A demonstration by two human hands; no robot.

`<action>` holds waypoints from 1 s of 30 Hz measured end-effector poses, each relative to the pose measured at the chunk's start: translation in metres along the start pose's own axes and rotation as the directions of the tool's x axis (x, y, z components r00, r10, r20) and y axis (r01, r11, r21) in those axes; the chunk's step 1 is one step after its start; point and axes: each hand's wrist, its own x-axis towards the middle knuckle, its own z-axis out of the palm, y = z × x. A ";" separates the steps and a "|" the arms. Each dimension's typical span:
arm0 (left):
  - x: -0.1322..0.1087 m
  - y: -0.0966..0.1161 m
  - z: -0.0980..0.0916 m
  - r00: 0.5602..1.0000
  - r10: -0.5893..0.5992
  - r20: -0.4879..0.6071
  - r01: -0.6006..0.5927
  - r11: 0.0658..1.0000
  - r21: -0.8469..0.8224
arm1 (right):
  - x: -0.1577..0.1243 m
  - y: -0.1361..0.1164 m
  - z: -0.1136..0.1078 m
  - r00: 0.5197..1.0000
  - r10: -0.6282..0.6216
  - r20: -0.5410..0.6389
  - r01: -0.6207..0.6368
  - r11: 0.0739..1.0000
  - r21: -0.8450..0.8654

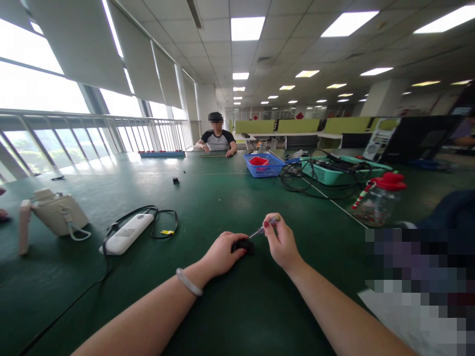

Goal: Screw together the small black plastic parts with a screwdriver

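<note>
My left hand (223, 252), with a pale bangle on the wrist, is closed round a small black object (247, 245) on the green table (218, 198). In my right hand (281, 241) is a screwdriver (261, 230) with a clear handle, pinched between thumb and fingers. Its shaft slants down to the left, and the tip meets the top of the black object or is very close to it. The details of the black object are too small to tell.
A white power strip (129, 233) with a black cable and a beige bottle (61, 212) stand left. Ahead are a blue basket (264, 168), a green basket (326, 173) with cables, and a red-lidded jar (380, 200). A person (218, 138) sits across the table.
</note>
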 end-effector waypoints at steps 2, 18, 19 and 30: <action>0.000 0.000 0.000 1.000 -0.001 0.000 0.001 1.000 0.001 | 0.000 0.000 -0.001 1.000 -0.016 0.009 0.017 0.999 -0.032; 0.000 -0.001 -0.001 1.000 0.001 0.017 -0.001 1.000 -0.001 | 0.001 -0.002 -0.004 0.999 -0.032 -0.001 0.032 0.999 0.028; 0.000 0.000 -0.001 1.000 0.000 0.018 0.000 1.000 0.000 | 0.001 -0.002 -0.004 1.000 -0.023 0.006 0.022 0.999 0.029; -0.001 0.001 -0.002 1.000 0.002 0.011 -0.002 1.000 0.007 | 0.004 0.004 -0.004 1.000 0.014 0.000 -0.014 0.998 0.060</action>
